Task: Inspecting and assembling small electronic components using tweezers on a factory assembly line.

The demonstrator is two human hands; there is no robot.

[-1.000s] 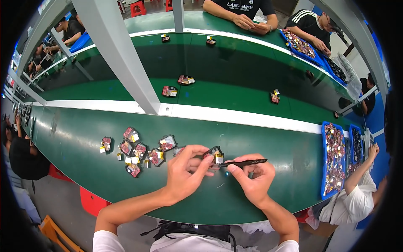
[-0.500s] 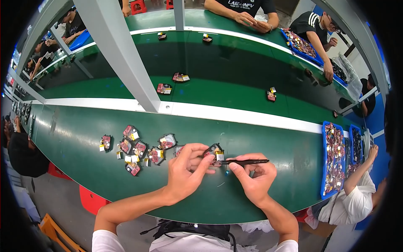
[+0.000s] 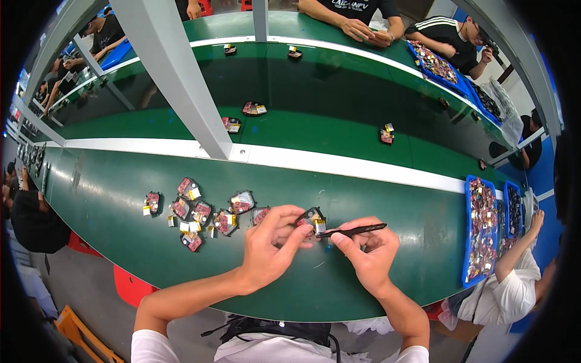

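Note:
Pinched between the thumb and fingers of my left hand (image 3: 272, 245) is a small black electronics housing (image 3: 310, 219) with a red circuit board and a silver and yellow battery. Black tweezers (image 3: 363, 230) lie slanted in my right hand (image 3: 372, 251), their tip touching or very close to the housing's right edge; the exact contact is too small to tell. Just left of my left hand a similar housing (image 3: 259, 215) is partly covered by the fingers. Farther left on the green table, several more such housings (image 3: 225, 222) lie in a loose group with their batteries showing.
Blue trays (image 3: 467, 242) of parts stand at the right end of the table (image 3: 387, 199). Beyond a white rail (image 3: 339, 167) runs a green conveyor belt (image 3: 321, 130) carrying scattered housings. A grey post (image 3: 175, 78) rises from the rail. Co-workers (image 3: 357, 18) sit opposite and beside me.
The tweezers tilt a little more, tip lower, at the housing. Housings on the belt have shifted slightly left. A co-worker at far right has drawn an arm back from the belt.

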